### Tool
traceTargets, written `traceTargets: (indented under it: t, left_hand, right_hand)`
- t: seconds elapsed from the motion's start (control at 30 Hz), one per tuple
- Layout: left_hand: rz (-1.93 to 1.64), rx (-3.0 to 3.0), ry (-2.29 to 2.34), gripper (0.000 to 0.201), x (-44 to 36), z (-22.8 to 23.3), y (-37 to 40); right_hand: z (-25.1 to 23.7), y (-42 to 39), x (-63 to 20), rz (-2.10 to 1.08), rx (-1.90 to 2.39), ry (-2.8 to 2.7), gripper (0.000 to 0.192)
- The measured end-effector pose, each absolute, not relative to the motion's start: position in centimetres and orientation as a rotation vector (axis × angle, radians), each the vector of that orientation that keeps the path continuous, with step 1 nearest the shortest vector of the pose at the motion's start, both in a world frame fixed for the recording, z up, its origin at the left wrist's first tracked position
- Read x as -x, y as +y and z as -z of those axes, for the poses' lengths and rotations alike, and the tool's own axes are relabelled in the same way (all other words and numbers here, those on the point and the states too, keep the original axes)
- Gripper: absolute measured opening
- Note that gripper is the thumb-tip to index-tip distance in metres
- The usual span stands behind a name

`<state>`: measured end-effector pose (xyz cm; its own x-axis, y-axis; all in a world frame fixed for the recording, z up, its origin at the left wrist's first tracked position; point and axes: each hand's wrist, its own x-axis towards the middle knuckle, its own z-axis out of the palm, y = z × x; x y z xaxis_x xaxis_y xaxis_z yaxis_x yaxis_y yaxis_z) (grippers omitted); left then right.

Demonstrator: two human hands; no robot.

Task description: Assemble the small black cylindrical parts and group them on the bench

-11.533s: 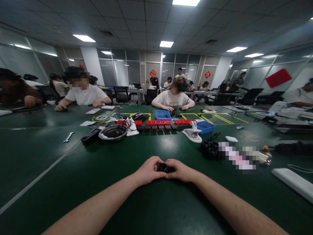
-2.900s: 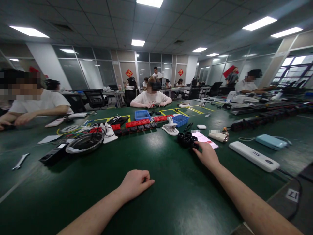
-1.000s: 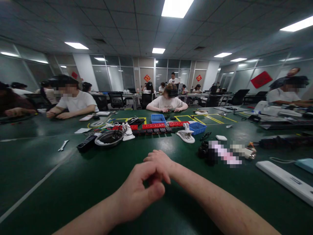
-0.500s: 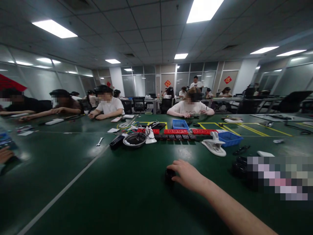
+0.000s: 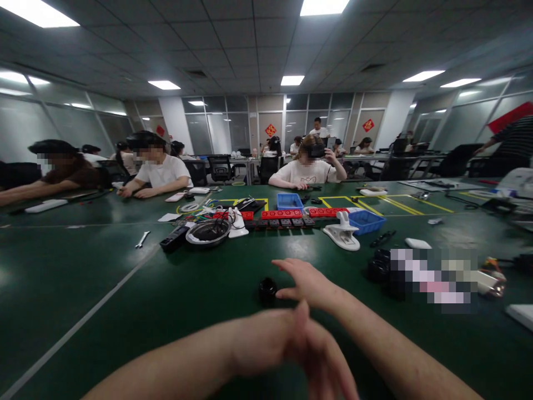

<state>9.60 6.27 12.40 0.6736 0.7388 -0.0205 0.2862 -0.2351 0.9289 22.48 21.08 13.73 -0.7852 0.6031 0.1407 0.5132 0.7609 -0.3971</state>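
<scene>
While my right hand [image 5: 310, 285] lay low over the green table [image 5: 125, 289], its fingers were spread and gripping nothing, the thumb tip just beside the small black ring [image 5: 267, 290] that stood alone on the cloth. Whether the thumb actually touched the ring I could not tell; it sat free on the table, not in my grasp. My left hand [image 5: 303, 347] hung nearer to me, in front of the right forearm, fingers loose and pointing down, blurred, and empty so far as I could see.

I judged the ring stood apart from the rest so that it could be handled singly: the other black rings [image 5: 380, 265] were bunched well off to my right, next to a blurred patch. Beyond my hands lay a white clamp [image 5: 342, 234], a blue bin [image 5: 366, 221], a row of red blocks [image 5: 281, 214] and a metal bowl [image 5: 207, 231] with cables in it. Across the table a person in a white shirt [image 5: 307, 171] sat with one hand raised to the head.
</scene>
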Motion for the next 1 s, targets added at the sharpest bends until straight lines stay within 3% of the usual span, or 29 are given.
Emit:
traceTargets:
  t: [0.1, 0.2, 0.37, 0.6, 1.0]
  left_hand:
    - [-0.773, -1.954, 1.198, 0.037, -5.7, -17.7, 12.4]
    - [-0.699, -2.099, 1.515, 0.038, -2.6, -17.9, 15.3]
    - [-0.398, -2.283, 1.369, 0.058, -1.8, -14.6, 16.0]
    - [-0.324, -2.346, 1.354, 0.043, -2.6, -13.8, 16.9]
    - [-0.297, -2.416, 1.593, 0.039, -5.9, -13.1, 15.1]
  right_hand:
    - [-12.3, 22.9, -23.6, -0.798, 0.88, -2.66, 0.066]
    - [-10.7, 23.7, -23.7, -1.022, 0.823, -2.637, 0.069]
    - [-9.2, 23.4, -22.0, -0.93, 0.672, -2.689, 0.062]
    - [-8.4, 23.5, -20.8, -0.791, 0.653, -2.757, 0.046]
    - [-8.3, 21.9, -22.9, -0.863, 0.858, -2.642, 0.034]
